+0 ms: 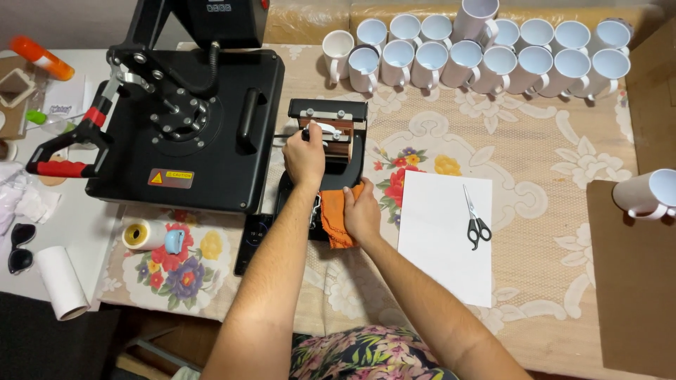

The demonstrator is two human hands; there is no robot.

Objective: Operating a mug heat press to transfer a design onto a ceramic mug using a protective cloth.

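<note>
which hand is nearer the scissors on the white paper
Right. The right hand grips an orange cloth just left of the white paper holding the scissors; the left hand is farther away on the mug press lever.

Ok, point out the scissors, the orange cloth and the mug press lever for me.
scissors [475, 219]: head view, on the pivot above the black handles.
orange cloth [336, 214]: head view, on the folds beside the right hand.
mug press lever [325, 129]: head view, on the pale handle past the left hand.

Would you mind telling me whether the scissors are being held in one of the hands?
No, the scissors lie untouched on the white sheet, while the right hand holds an orange cloth.
</note>
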